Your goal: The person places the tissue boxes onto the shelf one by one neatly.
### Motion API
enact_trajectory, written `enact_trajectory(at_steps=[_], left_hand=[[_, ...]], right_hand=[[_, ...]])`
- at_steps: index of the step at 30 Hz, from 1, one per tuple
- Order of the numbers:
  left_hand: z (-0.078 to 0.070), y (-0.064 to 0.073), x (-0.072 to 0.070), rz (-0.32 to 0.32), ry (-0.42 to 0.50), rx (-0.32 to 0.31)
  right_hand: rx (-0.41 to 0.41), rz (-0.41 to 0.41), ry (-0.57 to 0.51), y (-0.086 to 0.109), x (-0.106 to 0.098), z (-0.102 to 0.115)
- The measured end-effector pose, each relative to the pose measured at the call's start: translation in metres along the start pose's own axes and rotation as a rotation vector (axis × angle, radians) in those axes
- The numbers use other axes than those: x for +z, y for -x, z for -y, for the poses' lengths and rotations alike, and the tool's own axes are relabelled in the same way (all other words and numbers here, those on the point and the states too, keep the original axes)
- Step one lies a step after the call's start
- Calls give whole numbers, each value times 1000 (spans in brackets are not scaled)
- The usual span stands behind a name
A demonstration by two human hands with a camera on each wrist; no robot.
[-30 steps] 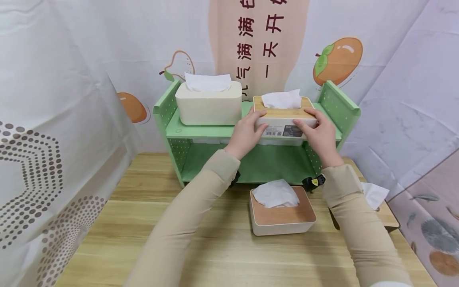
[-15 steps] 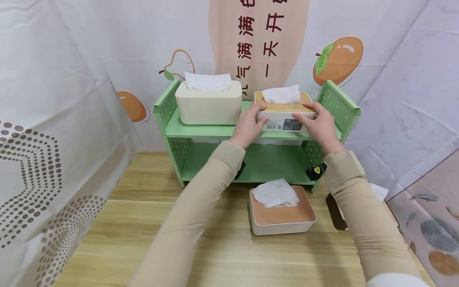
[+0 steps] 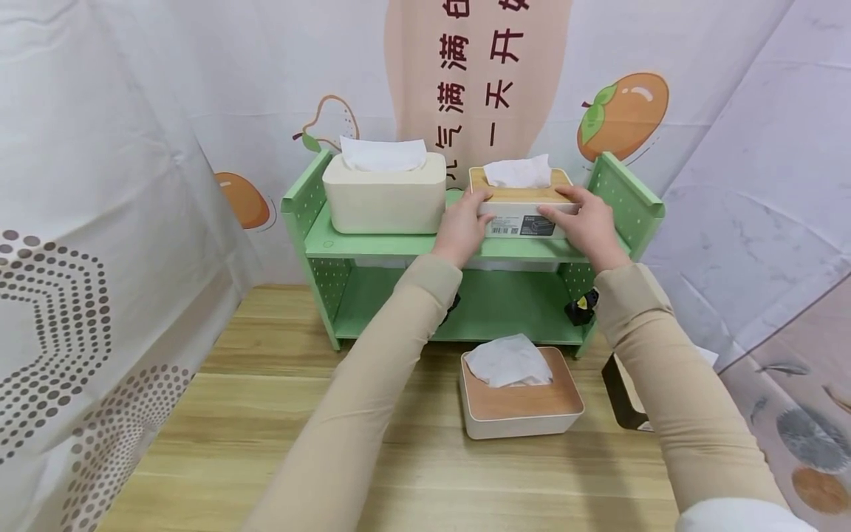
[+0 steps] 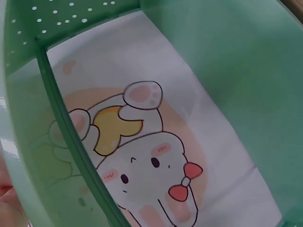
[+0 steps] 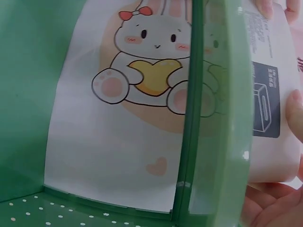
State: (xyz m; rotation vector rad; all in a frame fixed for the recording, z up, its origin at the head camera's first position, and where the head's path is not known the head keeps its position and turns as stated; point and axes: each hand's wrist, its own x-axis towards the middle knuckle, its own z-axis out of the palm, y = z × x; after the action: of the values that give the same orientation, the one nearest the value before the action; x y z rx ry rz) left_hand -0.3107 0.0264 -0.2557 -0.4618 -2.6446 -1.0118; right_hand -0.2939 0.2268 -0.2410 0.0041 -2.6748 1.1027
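Observation:
On the right half of the green rack's (image 3: 372,245) upper shelf sits a white tissue box (image 3: 512,210) with a wooden lid and a tissue poking out. My left hand (image 3: 462,227) grips its left front corner, thumb on the front face. At the right front corner my right hand (image 3: 590,223) holds it likewise. The right wrist view shows the box's labelled front (image 5: 274,163) with fingers around its ends; the left wrist view looks mostly into the lower shelf. Left of it stands a larger cream tissue box (image 3: 385,201), a small gap between them.
Below the rack, another tissue box (image 3: 521,425) with a brown lid stands on the wooden table (image 3: 266,414). A dark-sided tissue box (image 3: 621,395) is partly hidden behind my right sleeve. The rack's right side panel (image 3: 625,196) rises beside my right hand.
Both hands have moved the wooden-lidded tissue box backward, away from me, farther onto the upper shelf. The other boxes stay where they were.

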Motion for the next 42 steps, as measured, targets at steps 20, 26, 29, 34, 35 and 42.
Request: enact_trajectory(at_steps=[20,26,29,34,35,42], left_hand=[[-2,3,-4,67,-103,-23],[-3,6,-7,53,-99,4],[-4,10,-8,27,-88,37],[-7,20,-9,-28,-79,111],[-7,23,-9,-38,-83,124],[0,47,-4,-67,-78,194]], right_hand=[[-33,-16,3,3,7,-2],[-79,-83,8,4,7,1],[-105,-118,14,7,7,3],[-171,-158,-6,18,8,2],[-188,-165,-14,21,8,1],[-318,-221,-38,40,19,-15]])
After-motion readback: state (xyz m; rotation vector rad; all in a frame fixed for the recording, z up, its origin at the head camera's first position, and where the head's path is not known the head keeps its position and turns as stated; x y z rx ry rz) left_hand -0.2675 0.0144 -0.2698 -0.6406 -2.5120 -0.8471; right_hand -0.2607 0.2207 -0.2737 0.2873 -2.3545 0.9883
